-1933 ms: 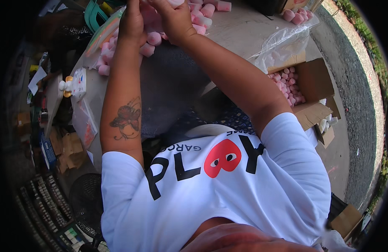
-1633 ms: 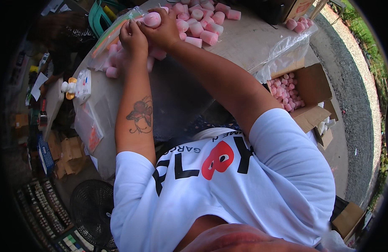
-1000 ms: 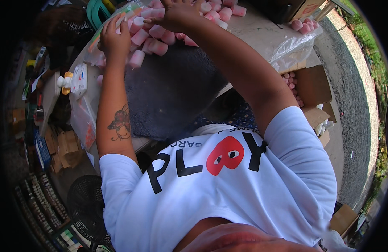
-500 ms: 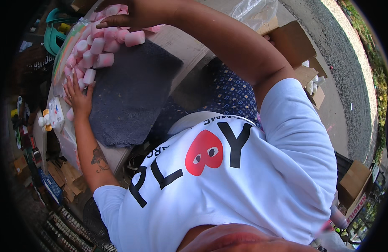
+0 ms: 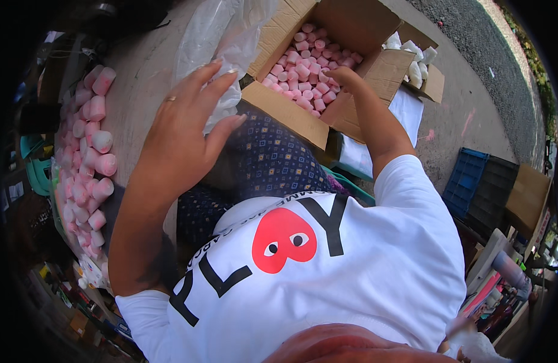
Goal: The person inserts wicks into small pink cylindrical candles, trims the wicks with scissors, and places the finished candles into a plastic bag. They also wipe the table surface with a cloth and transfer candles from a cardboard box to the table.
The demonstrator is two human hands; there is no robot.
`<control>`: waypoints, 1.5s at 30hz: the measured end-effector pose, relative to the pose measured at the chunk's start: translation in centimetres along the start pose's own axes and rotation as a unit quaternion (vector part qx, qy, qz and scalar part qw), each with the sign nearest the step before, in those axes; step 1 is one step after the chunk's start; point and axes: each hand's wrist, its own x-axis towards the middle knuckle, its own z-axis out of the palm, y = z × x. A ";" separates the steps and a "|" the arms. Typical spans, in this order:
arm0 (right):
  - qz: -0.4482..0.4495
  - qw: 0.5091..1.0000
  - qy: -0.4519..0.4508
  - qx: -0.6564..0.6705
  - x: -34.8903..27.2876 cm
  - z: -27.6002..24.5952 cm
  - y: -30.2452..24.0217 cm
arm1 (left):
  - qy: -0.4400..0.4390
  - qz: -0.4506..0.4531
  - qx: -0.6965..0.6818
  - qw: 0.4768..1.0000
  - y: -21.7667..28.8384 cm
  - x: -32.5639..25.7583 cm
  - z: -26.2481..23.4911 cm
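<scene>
My left hand [image 5: 191, 115] is raised in front of a clear plastic bag [image 5: 224, 36], its fingers spread and nothing in it. Whether the fingertips touch the bag, I cannot tell. My right hand [image 5: 347, 80] reaches to the inner right side of an open cardboard box [image 5: 291, 121]; most of its fingers are hidden. Many short pink cylinders [image 5: 306, 66], resembling small candles, lie loose inside the box. More pink cylinders [image 5: 91, 163] are heaped on the table [image 5: 149, 54] at the left.
A smaller carton [image 5: 435, 85] with white wrapped bundles [image 5: 415, 66] stands beyond the box. Under the box's near right side lies a white sheet [image 5: 406, 112]. Blue and black crates [image 5: 472, 181] sit farther right on the pavement. A teal chair [image 5: 37, 163] is at the far left.
My body and view have turned right, from the heap on the table towards the box. My left hand has left the heap and risen by the bag; my right hand has moved to the box.
</scene>
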 end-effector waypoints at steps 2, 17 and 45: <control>-0.039 0.998 -0.005 -0.050 3.4 3.6 0.6 | -0.072 -0.019 -0.083 0.994 -1.5 7.2 8.9; 0.140 0.990 0.021 0.011 7.3 7.1 -4.1 | -0.236 -0.481 -0.334 0.775 -18.8 24.9 40.9; 0.086 0.917 -0.215 0.326 12.2 3.8 0.3 | -0.235 -0.465 -0.296 0.801 -20.5 21.1 44.1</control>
